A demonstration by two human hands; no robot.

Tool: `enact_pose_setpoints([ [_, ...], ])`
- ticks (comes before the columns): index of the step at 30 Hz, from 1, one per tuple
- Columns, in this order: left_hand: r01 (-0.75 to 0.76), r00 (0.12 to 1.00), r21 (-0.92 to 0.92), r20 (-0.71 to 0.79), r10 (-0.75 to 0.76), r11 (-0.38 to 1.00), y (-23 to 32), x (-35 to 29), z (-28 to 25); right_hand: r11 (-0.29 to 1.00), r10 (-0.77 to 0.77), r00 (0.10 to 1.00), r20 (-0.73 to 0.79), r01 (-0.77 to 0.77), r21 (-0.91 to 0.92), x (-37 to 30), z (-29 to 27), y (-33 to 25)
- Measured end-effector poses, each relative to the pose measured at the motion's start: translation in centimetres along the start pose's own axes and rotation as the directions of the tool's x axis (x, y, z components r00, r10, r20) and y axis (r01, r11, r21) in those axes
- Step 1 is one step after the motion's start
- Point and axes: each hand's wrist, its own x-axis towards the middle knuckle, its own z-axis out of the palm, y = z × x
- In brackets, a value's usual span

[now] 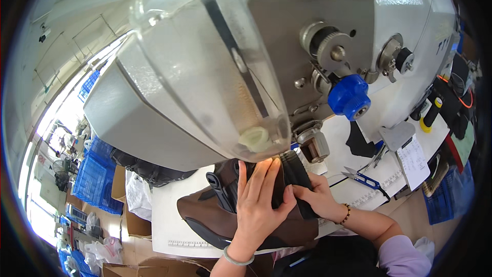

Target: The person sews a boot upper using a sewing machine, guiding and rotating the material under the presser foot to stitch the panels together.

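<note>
A brown bag (205,208) with black trim lies on the white table under the head of a large sewing machine (154,97). My left hand (261,202) rests on the bag with its fingers stretched out flat, the tips close below the machine's clear cover (205,61). At the bag's right side my right hand (320,197) pinches its black ribbed edge (297,174) between thumb and fingers. A black strap with a buckle (220,190) stands up left of my left hand. The needle area is hidden behind the cover and my fingertips.
Blue-handled scissors (366,179), a written paper sheet (412,161), a black cut piece (359,141) and a black-and-yellow thread spool (430,115) lie to the right. A blue knob (348,97) juts from the machine. Blue crates (95,174) and cardboard boxes stand left.
</note>
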Motion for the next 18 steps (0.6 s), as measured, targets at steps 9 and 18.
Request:
enact_pose_setpoints([
  [9, 0.004, 0.998, -0.143, -0.059, -0.012, 0.990, -0.2, -0.4, 0.2, 0.999, 0.011, 1.000, -0.002, -0.011, 0.044, -0.2, 0.7, -0.7],
  [18, 0.011, 1.000, -0.144, 0.020, -0.009, 0.990, 0.1, -0.5, 0.0, 0.994, -0.080, 0.997, 0.022, 0.081, -0.069, -0.2, 0.5, 0.2],
])
